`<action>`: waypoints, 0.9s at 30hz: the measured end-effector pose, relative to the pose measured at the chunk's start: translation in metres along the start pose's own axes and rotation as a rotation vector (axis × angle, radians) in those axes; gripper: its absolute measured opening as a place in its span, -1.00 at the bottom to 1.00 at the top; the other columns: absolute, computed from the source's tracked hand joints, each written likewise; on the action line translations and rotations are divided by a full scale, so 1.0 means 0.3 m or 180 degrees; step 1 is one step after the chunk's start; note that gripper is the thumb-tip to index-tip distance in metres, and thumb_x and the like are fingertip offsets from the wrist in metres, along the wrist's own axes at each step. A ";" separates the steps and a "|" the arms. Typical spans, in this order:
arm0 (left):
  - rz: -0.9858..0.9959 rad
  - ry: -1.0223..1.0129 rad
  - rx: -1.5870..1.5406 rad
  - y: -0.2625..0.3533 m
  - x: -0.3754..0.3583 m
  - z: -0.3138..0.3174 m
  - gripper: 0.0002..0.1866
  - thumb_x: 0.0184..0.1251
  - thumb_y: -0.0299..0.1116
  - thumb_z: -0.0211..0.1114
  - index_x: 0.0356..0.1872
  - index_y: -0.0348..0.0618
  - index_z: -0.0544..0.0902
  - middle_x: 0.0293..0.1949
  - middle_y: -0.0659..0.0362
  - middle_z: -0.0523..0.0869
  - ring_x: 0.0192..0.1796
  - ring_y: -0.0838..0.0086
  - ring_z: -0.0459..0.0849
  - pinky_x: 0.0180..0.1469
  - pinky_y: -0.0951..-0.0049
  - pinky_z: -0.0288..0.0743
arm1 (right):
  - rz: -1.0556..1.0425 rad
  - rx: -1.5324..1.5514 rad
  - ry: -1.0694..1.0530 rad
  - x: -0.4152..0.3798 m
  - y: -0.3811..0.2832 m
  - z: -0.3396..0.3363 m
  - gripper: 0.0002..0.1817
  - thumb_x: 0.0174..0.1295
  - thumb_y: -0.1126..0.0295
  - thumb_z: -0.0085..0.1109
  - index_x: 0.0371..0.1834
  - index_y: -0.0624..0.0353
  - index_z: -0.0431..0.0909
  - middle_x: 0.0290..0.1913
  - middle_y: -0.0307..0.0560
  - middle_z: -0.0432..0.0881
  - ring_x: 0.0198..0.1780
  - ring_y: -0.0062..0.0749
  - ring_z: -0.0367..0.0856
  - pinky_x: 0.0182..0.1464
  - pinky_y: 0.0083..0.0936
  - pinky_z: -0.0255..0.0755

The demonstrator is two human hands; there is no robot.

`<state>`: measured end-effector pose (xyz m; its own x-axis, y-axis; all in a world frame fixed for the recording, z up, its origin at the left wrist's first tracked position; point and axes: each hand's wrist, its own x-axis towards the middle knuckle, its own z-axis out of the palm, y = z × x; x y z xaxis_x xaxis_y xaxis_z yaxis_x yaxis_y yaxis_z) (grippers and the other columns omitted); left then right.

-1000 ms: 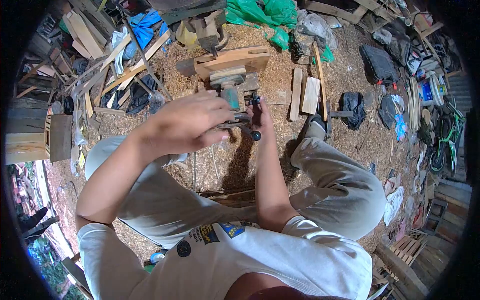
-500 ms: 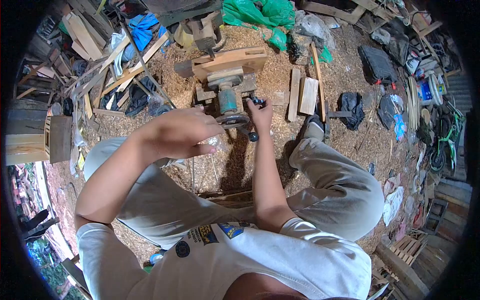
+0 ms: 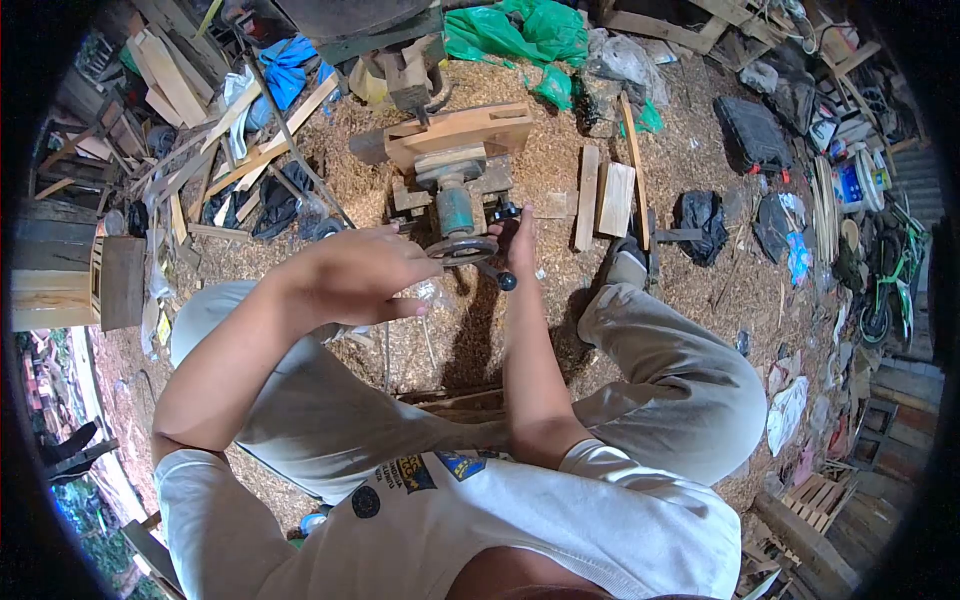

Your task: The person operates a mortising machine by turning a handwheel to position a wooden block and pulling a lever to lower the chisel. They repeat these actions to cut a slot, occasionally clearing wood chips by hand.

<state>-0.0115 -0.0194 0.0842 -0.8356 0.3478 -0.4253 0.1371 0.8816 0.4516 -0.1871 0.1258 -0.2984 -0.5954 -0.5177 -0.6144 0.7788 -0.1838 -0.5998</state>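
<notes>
A vise-like clamp with a teal screw housing (image 3: 455,212) and a round metal handwheel (image 3: 463,251) stands before me. Its jaw bears on a long wooden block (image 3: 460,135) that has a slot near one end. My left hand (image 3: 345,272) hangs at the handwheel's left side, thumb stretched apart; its other fingers are partly hidden, and contact with the rim cannot be made out. Just under the black star knob (image 3: 505,212) is my right hand (image 3: 516,248), thumb up and fingers loosely apart. The wheel's crank handle (image 3: 506,278) ends in a black ball.
Wood shavings cover the ground. Short wooden pieces (image 3: 615,198) and a thin strip lie to the right, near my foot (image 3: 627,265). Further out are a black case (image 3: 752,134), a green plastic sheet (image 3: 520,30) and stacked scrap wood (image 3: 165,75) at left.
My right hand has let go of the black star knob and opened just below it. My left hand has shifted slightly down and left. The wooden block stays in place.
</notes>
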 end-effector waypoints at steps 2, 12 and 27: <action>-0.0004 -0.0047 0.0038 -0.003 0.004 -0.004 -0.43 0.52 -0.06 0.35 0.36 -0.24 0.59 0.16 -0.11 0.72 0.25 -0.12 0.66 0.34 -0.06 0.51 | -0.0244 -0.0238 0.0283 -0.014 -0.019 0.021 -0.12 0.58 -0.49 -0.24 0.02 0.26 0.57 -0.41 -0.04 0.67 -0.44 -0.31 0.62 -0.31 -0.34 0.61; -0.0591 0.0057 0.0151 0.040 -0.054 -0.120 -0.36 0.52 0.07 0.35 0.41 -0.17 0.63 0.25 -0.10 0.77 0.28 -0.10 0.71 0.39 -0.01 0.56 | -0.1021 -0.2201 0.1402 0.239 -0.197 -0.052 -0.27 0.50 -0.23 0.13 -0.06 0.42 0.66 -0.10 0.32 0.80 0.03 0.06 0.78 0.14 -0.09 0.56; -0.0982 -0.0467 0.0017 -0.078 0.012 -0.105 -0.24 0.61 0.16 0.26 0.61 -0.12 0.46 0.47 -0.15 0.63 0.46 -0.07 0.63 0.49 0.06 0.49 | -0.2523 -0.1301 -0.1179 -0.375 -1.370 1.301 -0.20 0.65 -0.33 -0.13 0.36 0.26 0.63 0.22 0.05 0.77 0.31 -0.23 0.66 0.41 -0.34 0.40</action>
<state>-0.0343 -0.0489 0.0967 -0.7528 0.1061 -0.6497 -0.1073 0.9540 0.2801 -0.3632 -0.0667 0.2174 -0.7639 -0.6121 0.2044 0.0069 -0.3244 -0.9459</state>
